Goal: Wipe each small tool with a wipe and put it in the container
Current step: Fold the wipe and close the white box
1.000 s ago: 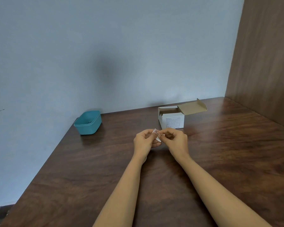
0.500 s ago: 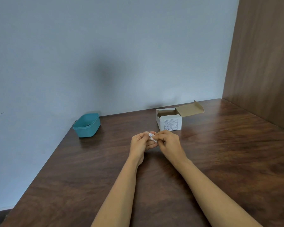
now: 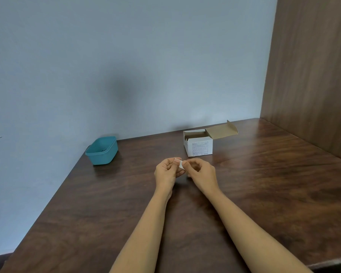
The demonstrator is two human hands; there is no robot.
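Both my hands meet over the middle of the wooden table [image 3: 264, 194]. My left hand [image 3: 166, 172] and my right hand [image 3: 200, 174] pinch a small white wipe packet [image 3: 180, 164] between their fingertips, each on one side. No small tool shows in either hand. A teal plastic container [image 3: 101, 150] stands at the table's far left corner by the wall, with something small and dark inside it.
A small white cardboard box [image 3: 199, 145] with its brown flap open stands just beyond my hands. A wooden side panel [image 3: 313, 75] rises along the right edge. The grey wall closes the back.
My hands stay together on the packet with small shifts of the fingers. The view has tilted slightly, so everything sits a little lower and to the left.
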